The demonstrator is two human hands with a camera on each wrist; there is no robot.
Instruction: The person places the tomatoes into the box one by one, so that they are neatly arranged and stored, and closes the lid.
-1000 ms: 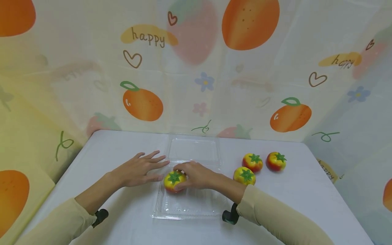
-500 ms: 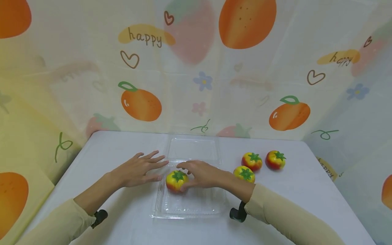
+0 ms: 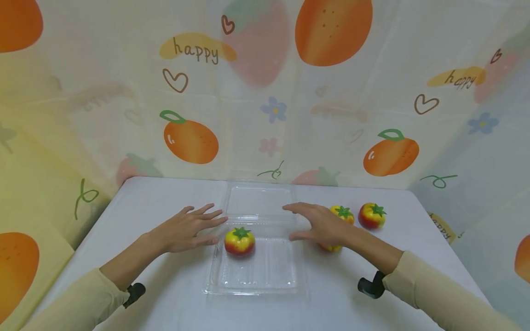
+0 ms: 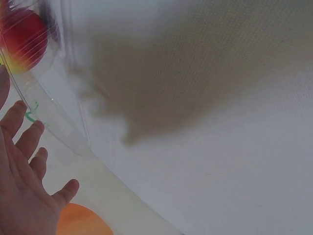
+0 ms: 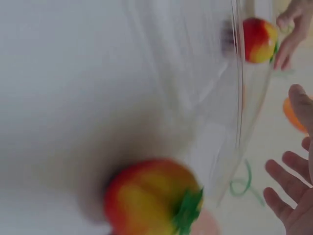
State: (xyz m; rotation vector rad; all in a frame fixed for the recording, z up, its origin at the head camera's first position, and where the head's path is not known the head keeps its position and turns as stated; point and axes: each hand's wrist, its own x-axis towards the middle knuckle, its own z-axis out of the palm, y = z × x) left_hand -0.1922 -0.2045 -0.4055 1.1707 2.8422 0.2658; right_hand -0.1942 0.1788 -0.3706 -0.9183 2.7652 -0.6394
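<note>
A clear plastic clamshell box (image 3: pixel 260 271) lies unfolded on the table, its lid (image 3: pixel 261 201) laid back toward the wall. One red-and-yellow toy fruit with a green star-shaped top (image 3: pixel 239 242) sits in the box's left back part. My left hand (image 3: pixel 188 231) hovers with fingers spread at the box's left edge, thumb tip close to that fruit. My right hand (image 3: pixel 325 225), fingers extended and holding nothing, is to the right of the box, above two more such fruits. The nearer fruit (image 5: pixel 152 198) shows below this hand in the right wrist view; the head view mostly hides it.
Another toy fruit (image 3: pixel 372 216) stands farther right, beside the partly covered back one (image 3: pixel 343 214). A white cloth covers the table (image 3: pixel 165 299). Printed fabric walls (image 3: pixel 265 128) rise behind and at both sides. Both wrists carry black camera mounts.
My right hand has let go of the toy fruit in the box and moved right, over the fruits there. The released fruit now stands by itself. My left hand has stayed in place.
</note>
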